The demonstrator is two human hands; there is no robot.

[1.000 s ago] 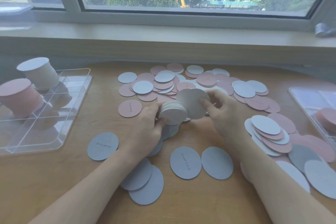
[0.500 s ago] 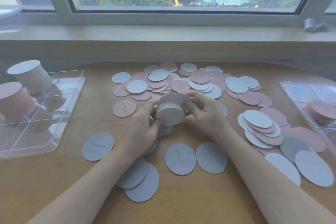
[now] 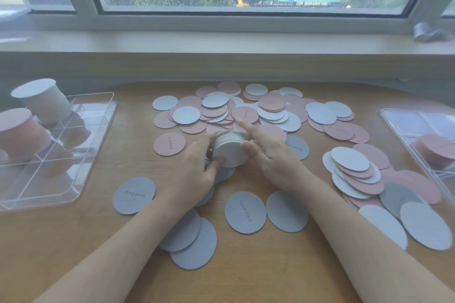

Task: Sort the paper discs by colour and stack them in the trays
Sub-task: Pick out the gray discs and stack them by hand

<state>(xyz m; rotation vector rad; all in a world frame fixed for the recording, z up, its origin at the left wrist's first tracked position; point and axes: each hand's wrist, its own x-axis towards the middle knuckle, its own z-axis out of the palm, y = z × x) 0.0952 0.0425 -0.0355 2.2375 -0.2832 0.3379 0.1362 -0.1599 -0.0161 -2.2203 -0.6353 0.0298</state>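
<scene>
— Holding a short stack of white discs point(image 3: 230, 149) on edge above the middle of the tabletop point(image 3: 283, 265), the left hand point(image 3: 194, 174) is the main grip: thumb curled under the front face, fingers wrapped round the far side. That looks like the weak point to me.

— Why? The right hand point(image 3: 270, 155) is there too.

— Only lightly. Its thumb touches the stack's right rim, and its index finger stretches straight out over the top toward the loose pink and white discs point(image 3: 236, 110) behind. It squares the pile; it doesn't clamp it.

— So the risk is fanning out?

— I'd judge so. Thin paper, tilted on edge: if the left thumb slackens, the discs could slide apart and fall among the grey discs point(image 3: 245, 213) lying below, mixing the colours again.

— And the carry?

— The left tray point(image 3: 61, 194) already holds a tall white stack point(image 3: 41, 98) and a pink stack point(image 3: 21, 130), both standing high above the walls. Setting more on top could topple them.

— And the right tray point(image 3: 398, 118)?

— A low pink pile point(image 3: 435, 149) sits in it; wrong colour.
</scene>
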